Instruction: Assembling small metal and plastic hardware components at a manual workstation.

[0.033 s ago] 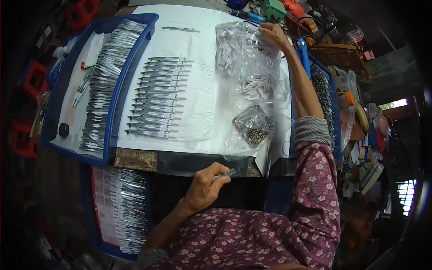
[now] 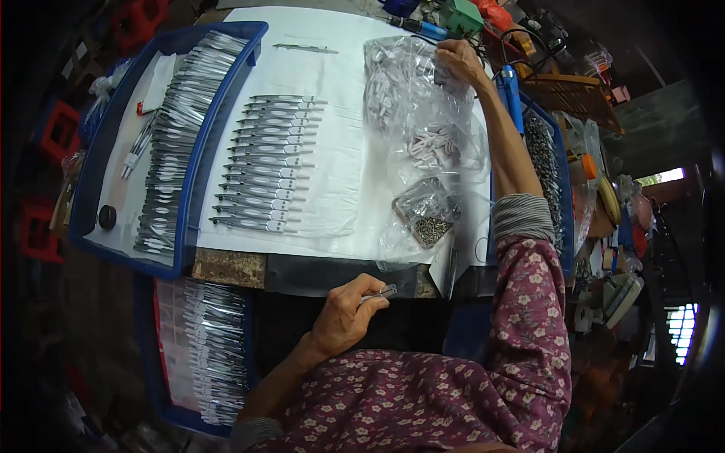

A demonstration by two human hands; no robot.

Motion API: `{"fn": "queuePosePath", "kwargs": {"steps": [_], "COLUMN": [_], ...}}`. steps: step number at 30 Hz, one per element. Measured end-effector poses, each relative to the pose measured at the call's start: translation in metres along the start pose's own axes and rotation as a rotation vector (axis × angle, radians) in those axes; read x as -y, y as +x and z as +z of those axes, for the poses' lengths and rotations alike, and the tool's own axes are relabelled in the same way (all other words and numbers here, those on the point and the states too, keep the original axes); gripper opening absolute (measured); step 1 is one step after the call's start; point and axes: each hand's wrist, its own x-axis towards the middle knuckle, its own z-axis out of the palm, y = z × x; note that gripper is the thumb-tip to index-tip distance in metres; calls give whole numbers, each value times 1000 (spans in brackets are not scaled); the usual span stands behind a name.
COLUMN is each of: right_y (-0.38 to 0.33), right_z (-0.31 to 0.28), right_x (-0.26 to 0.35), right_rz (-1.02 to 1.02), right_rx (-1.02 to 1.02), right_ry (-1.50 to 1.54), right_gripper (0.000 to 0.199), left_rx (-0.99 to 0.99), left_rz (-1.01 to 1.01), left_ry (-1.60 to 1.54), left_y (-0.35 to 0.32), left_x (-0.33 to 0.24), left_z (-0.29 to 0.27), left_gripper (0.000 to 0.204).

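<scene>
Left hand (image 2: 347, 313) pinched small silvery piece (image 2: 387, 291) between thumb and fingers, by near edge of counter (image 2: 228, 270). Right hand (image 2: 462, 63) was at upper right of clear bag (image 2: 387, 72) with white parts; couldn't tell if closed. Silver pen-like pieces (image 2: 260, 162) lay between bag and blue tray (image 2: 199, 174).

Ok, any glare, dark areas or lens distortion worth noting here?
Head view: glints break up the clear plastic bag; the gridded bright opening at far right is washed out; corners fall to black; the blue tray at left bows; the small piece in the left hand lacks readable detail.
</scene>
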Motion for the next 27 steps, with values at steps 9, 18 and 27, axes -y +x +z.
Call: {"fn": "queuePosePath", "kwargs": {"steps": [9, 18, 27], "right_y": [-1, -14, 3], "right_z": [21, 1, 12], "right_x": [10, 11, -9], "right_rz": [-69, -75, 148], "right_rx": [-215, -38, -118], "right_ry": [-334, 47, 241], "right_gripper": [17, 49, 25], "left_rx": [-20, 0, 35], "left_rz": [50, 74, 49], "left_ry": [48, 47, 41], "left_y": [-1, 2, 2], "left_x": [3, 4, 6], "left_z": [0, 0, 1], "left_gripper": [13, 14, 15]}}
